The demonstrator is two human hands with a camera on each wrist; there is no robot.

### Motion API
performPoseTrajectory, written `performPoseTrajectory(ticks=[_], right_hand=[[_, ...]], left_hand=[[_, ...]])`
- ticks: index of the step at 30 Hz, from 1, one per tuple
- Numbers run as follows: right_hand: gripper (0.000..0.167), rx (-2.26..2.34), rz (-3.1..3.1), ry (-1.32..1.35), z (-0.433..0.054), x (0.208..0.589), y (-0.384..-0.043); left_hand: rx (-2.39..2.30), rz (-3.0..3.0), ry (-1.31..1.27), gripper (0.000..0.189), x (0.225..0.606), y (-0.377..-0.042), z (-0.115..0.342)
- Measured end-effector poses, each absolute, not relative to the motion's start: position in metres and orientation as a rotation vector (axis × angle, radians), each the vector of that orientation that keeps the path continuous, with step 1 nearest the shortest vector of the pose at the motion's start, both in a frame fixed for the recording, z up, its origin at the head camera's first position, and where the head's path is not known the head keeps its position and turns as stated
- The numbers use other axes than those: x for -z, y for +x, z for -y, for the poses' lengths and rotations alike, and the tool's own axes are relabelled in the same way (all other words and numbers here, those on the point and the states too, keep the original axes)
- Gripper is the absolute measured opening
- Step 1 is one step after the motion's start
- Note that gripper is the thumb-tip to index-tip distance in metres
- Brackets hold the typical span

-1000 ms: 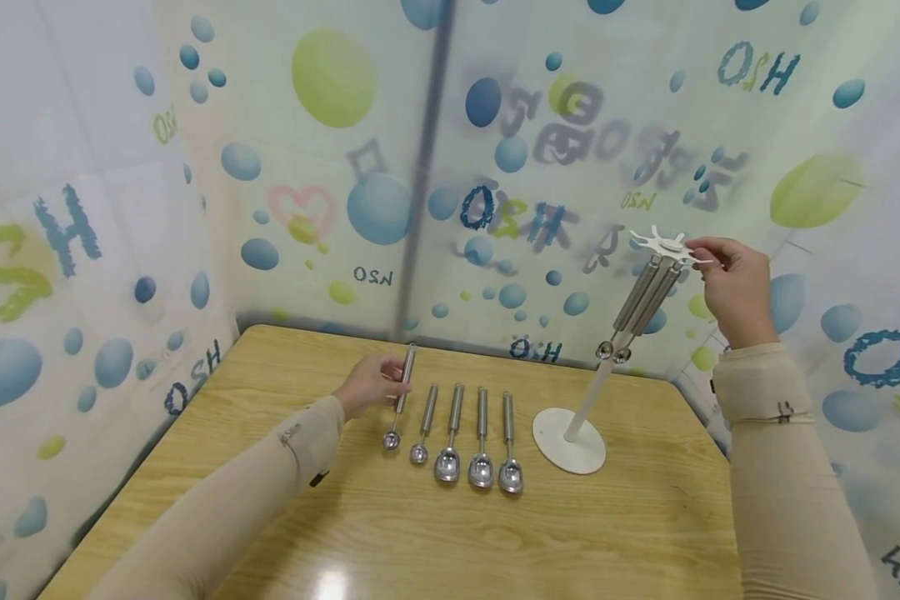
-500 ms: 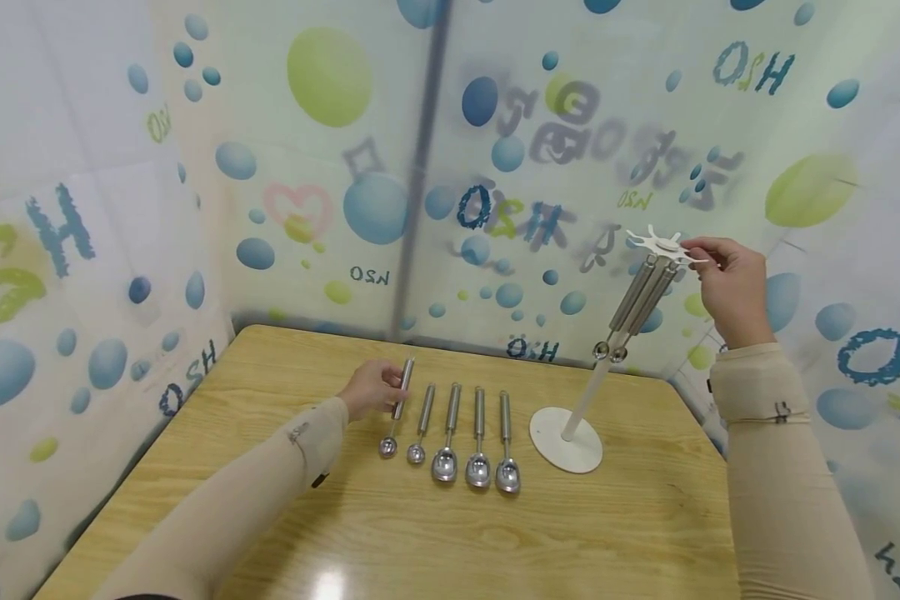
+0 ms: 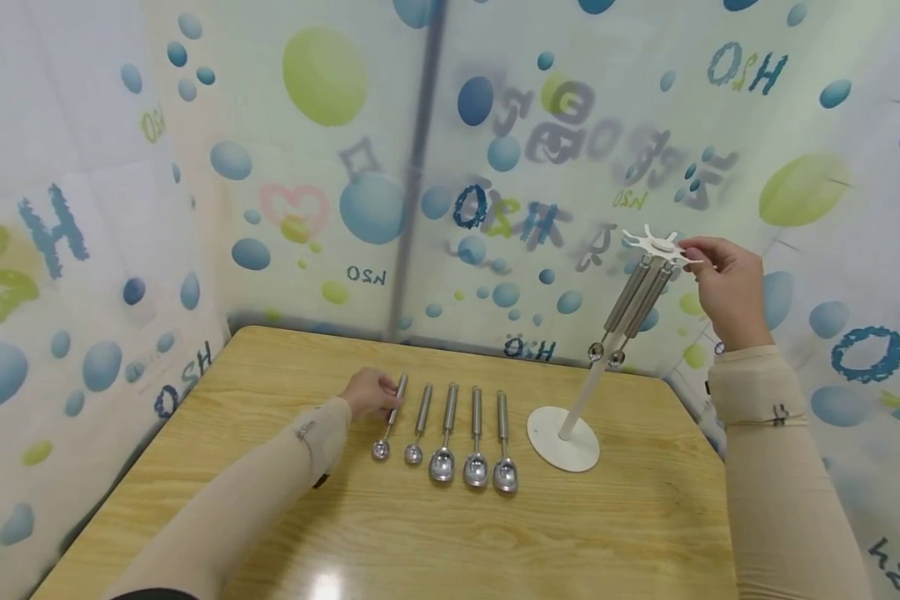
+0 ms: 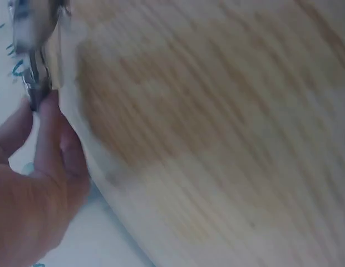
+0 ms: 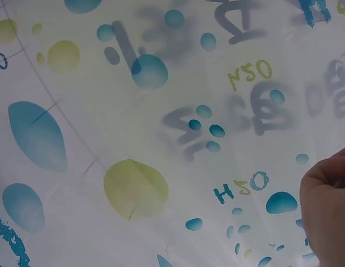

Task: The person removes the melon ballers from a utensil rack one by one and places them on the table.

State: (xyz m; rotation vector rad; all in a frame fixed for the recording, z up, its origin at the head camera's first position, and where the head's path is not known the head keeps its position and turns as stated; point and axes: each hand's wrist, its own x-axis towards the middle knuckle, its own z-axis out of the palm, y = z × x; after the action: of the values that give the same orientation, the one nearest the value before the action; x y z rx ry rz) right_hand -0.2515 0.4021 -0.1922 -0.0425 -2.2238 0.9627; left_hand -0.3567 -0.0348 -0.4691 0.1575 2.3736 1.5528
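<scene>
My left hand (image 3: 370, 394) pinches the handle of a small steel melon baller (image 3: 380, 450) at the left end of a row. Its round bowl is low at the table, level with the neighbouring bowls. In the left wrist view, the fingertips meet the blurred metal handle (image 4: 36, 78). At the right, my right hand (image 3: 731, 287) pinches one arm of the star-shaped top (image 3: 660, 246) of a white stand (image 3: 562, 439). More small melon ballers (image 3: 630, 304) hang from that top against the pole. The right wrist view catches only part of the right hand (image 5: 331, 206).
Beside the held one lie another melon baller (image 3: 413, 454) and three larger ice cream scoops (image 3: 476, 471), handles pointing away. The wooden table (image 3: 450, 542) meets a printed curtain (image 3: 330, 183) at the back and sides. The stand's pole leans to the right.
My left hand has come down a little with the melon baller, its handle top now lower and nearer the row. The right hand keeps its pinch on the stand top.
</scene>
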Motion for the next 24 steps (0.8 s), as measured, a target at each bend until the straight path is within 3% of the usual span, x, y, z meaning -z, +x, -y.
performPoseTrajectory(ticks=[24], right_hand=[[0.031,-0.983,2.244,-0.036,-0.4052,0.1932,-0.2535]], left_hand=[[-1.364,-2.515,0.113,0.023,0.4745,-0.3673,0.0265]])
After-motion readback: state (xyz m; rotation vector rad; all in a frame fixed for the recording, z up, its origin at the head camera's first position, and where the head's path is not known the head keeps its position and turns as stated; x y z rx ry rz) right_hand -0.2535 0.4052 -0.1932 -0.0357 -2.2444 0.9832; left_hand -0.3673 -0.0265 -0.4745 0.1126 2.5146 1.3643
